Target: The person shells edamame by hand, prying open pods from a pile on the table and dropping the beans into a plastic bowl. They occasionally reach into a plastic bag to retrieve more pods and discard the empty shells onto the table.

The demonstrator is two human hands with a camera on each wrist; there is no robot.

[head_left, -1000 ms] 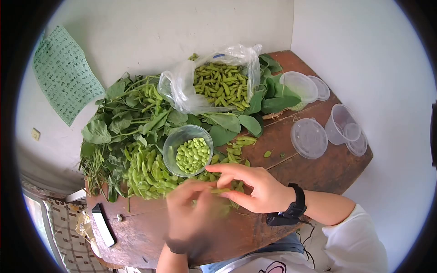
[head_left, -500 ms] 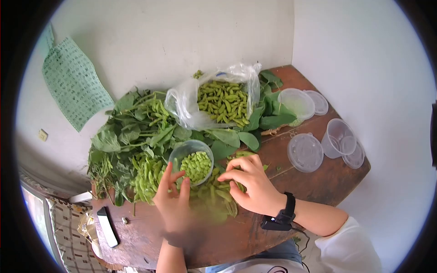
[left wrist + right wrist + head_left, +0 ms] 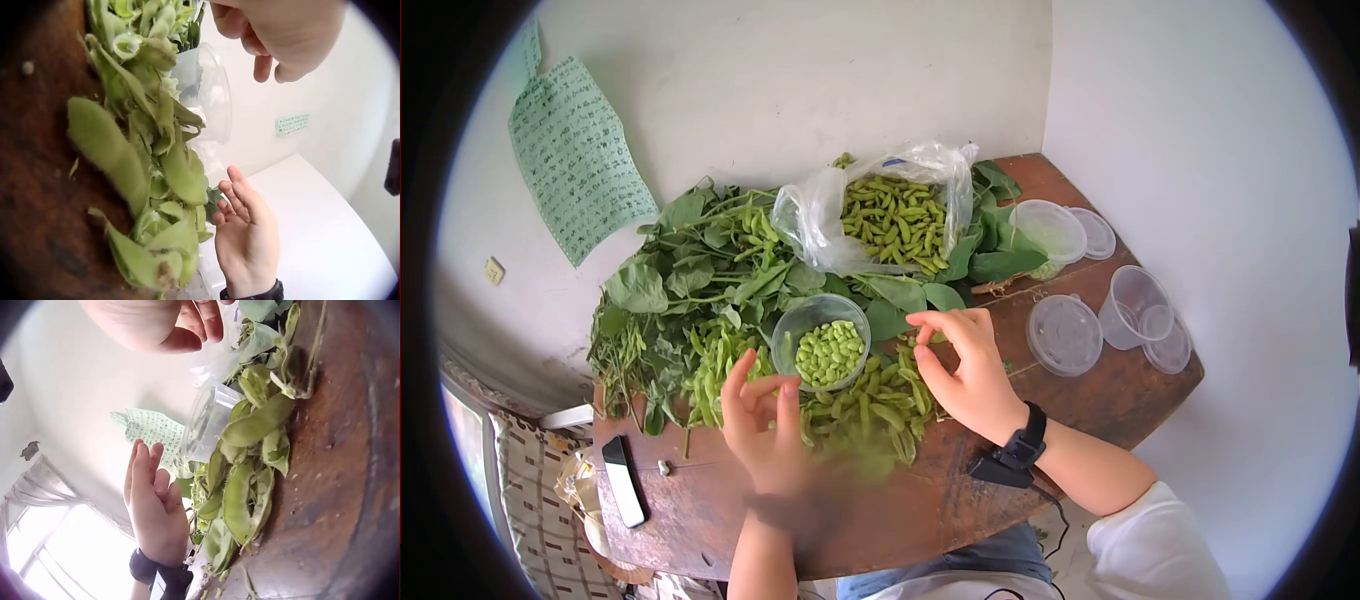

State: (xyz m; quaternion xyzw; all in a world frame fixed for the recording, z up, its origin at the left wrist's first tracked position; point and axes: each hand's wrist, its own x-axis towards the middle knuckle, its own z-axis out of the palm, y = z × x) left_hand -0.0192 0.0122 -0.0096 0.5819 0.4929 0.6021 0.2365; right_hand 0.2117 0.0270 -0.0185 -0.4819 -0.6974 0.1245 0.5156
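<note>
A clear plastic bowl point(image 3: 779, 341) holds a heap of shelled green soybeans point(image 3: 830, 352). At the bowl's near left side hovers my left hand point(image 3: 762, 425), fingers loosely bent and holding nothing. My right hand point(image 3: 972, 385) is to the right of the bowl, thumb and index finger apart with nothing between them. Soybean pods point(image 3: 890, 405), several split open, lie in a pile between the hands in front of the bowl. In the left wrist view the right hand point(image 3: 250, 240) has its palm turned up above the table; the right wrist view shows the left hand point(image 3: 156, 515) likewise raised.
Leafy soybean stalks point(image 3: 690, 270) cover the back left. Behind the bowl stands a plastic bag point(image 3: 805, 225) of pods. Clear lids point(image 3: 1065, 335) and an empty cup point(image 3: 1135, 305) are on the right; a phone point(image 3: 623, 482) lies at the front left edge.
The hands were together over a pod; they have since parted. The left moved left beside the bowl, the right moved right and its thumb and index finger spread.
</note>
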